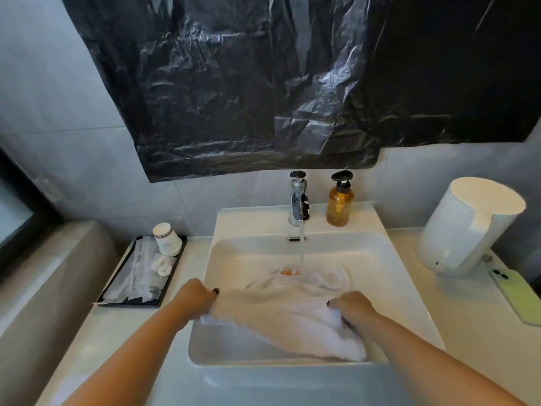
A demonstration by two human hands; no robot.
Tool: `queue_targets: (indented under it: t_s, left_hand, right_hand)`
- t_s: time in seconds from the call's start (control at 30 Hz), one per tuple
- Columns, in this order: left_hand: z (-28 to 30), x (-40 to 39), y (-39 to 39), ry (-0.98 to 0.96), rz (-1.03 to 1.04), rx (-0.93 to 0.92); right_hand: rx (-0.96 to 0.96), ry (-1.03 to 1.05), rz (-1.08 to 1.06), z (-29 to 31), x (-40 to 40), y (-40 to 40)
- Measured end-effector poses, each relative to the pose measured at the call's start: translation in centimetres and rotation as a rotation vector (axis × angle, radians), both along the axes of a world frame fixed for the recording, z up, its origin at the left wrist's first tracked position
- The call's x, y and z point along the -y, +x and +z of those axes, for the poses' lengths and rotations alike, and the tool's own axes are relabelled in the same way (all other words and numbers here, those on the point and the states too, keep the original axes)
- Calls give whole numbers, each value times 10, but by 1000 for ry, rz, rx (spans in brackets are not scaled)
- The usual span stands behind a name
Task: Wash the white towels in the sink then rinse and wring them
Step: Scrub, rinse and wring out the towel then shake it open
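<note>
Black tray [172, 260]: set on the counter left of the sink, loaded with wrapped sachets whose print is too small to be read; stacked paper cups [167, 238] are stood at its far end.
Left hand [195, 297]: fingers curled tight round the left edge of the white towel [281, 315], held at the basin's left wall.
White towel: stretched between both hands inside the sink [377, 213], its far end bunched under the stream from the chrome tap [298, 208]. A small orange item beneath the stream is largely hidden.
Right hand [352, 307]: closed on the towel's bunched right end.
Amber pump bottle [339, 206]: stood just right of the tap.
White dispenser [468, 227]: placed on the right counter.
Green phone [518, 297]: laid face down, partly cut off by the frame edge.
Black plastic sheet [263, 83]: hung over the wall above.
</note>
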State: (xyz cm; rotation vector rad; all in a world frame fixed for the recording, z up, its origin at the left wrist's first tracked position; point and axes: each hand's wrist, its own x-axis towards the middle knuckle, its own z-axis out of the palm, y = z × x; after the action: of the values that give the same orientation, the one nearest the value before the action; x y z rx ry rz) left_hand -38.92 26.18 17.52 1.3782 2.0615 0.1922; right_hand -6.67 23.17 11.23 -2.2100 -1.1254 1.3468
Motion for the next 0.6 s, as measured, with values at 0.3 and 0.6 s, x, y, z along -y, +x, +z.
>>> queue_targets:
  t_s: [0.3, 0.6]
  left_hand:
    - [57, -23, 7, 147, 386, 920]
    - [122, -56, 34, 326, 323, 1108]
  right_hand:
    - [-302, 503, -200, 147, -31, 49]
    - [-496, 612, -267, 231, -26, 74]
